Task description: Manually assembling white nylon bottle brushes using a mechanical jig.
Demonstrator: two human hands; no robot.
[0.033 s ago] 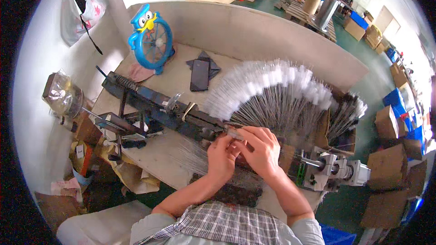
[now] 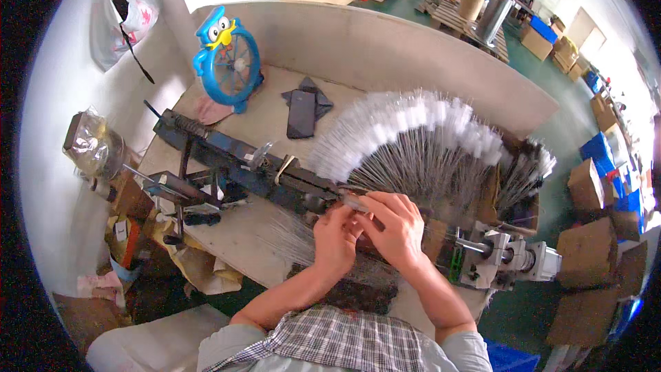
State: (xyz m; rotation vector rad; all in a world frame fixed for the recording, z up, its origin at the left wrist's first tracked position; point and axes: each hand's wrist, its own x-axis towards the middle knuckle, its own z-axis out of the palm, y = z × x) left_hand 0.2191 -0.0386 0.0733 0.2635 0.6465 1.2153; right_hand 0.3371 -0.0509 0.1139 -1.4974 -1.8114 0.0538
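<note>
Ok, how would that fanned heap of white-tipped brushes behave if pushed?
The heap of brushes would probably shift loosely rather than as one block, since many separate thin stems show. Each brush is likely light, its stem being slender. The white ends may catch on each other, as they lie crowded together.

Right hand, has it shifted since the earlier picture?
No, not visibly. Against the silver metal fixture to its right, the right hand sits in the same place, with no clear shift any way.
</note>
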